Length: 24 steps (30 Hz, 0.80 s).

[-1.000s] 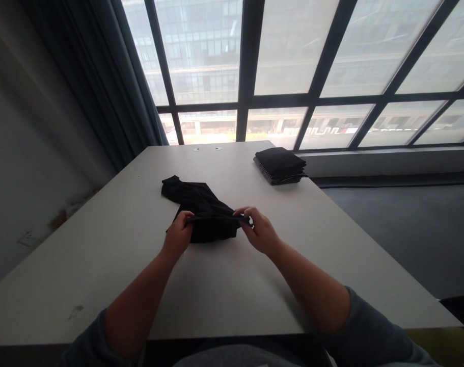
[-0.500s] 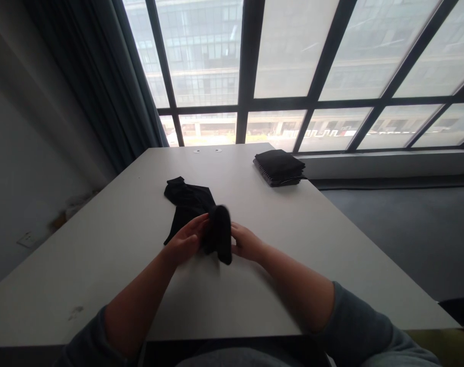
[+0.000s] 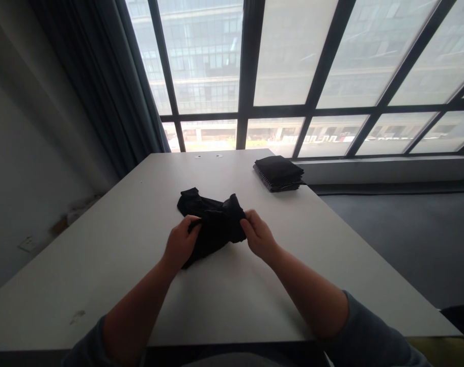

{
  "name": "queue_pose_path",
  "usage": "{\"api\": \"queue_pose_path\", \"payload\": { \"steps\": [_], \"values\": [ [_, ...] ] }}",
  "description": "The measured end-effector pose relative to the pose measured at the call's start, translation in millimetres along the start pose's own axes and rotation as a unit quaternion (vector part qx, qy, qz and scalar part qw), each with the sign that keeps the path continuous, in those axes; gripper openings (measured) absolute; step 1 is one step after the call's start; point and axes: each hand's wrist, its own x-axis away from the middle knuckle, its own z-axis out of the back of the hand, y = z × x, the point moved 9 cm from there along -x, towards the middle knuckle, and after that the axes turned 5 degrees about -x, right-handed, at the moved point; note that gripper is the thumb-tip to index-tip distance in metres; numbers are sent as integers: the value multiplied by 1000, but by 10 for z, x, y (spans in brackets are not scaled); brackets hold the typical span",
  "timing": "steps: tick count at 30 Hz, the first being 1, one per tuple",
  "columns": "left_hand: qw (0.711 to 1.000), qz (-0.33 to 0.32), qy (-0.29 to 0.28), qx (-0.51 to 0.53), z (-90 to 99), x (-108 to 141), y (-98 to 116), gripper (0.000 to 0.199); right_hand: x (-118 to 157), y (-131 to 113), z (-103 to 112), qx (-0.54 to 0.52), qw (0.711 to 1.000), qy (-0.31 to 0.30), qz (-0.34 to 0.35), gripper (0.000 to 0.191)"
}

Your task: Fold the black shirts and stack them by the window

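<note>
A crumpled black garment (image 3: pixel 216 224) lies partly on the white table in front of me; its exact kind is hard to make out in the dim light. Pinched on its left edge is my left hand (image 3: pixel 181 240), thumb and fingers closed on the cloth. On the opposite side my right hand (image 3: pixel 258 234) grips the other edge, thumb on top. Between the two hands the fabric is bunched, and one end of it stretches away toward the back left.
A neat stack of folded black cloth (image 3: pixel 278 173) sits at the table's far right edge. The white table (image 3: pixel 140 244) extends to the windows (image 3: pixel 281 61). A dark curtain (image 3: pixel 98 76) hangs at the left.
The garment has been spread wider between my hands and lowered toward the table. My right hand has moved right, and both hands now pinch its edges.
</note>
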Motion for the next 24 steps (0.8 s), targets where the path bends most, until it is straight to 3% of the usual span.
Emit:
{"api": "queue_pose_path", "payload": {
  "steps": [4,7,9,12,14,17,18,20,22,24],
  "values": [
    [992,52,40,112,292,-109,43,30,-160,-187,155,28,999,-17,-24,45],
    [967,86,67,232,442,-199,87,32,-333,-318,182,74,991,-87,-69,56],
    [964,64,107,234,614,-249,201,26,-446,-416,189,132,976,-149,-84,55],
    [966,-25,149,210,904,-309,472,17,-549,-530,179,166,947,-260,-94,35],
    [964,-64,130,224,1031,-362,616,16,-562,-612,145,108,934,-331,-78,34],
    [964,-49,76,250,1152,-441,729,16,-472,-724,-3,-110,894,-432,-39,48],
    [964,-35,58,257,1175,-453,761,16,-445,-706,-58,-189,876,-441,-44,50],
    [963,-8,24,269,1191,-449,834,16,-458,-537,-173,-304,866,-390,-77,50],
    [962,8,0,272,1172,-416,912,15,-461,-281,-331,-345,881,-304,-116,53],
    [962,9,-17,272,1127,-378,974,13,-374,-129,-590,-323,892,-287,-132,70]
  ]
}}
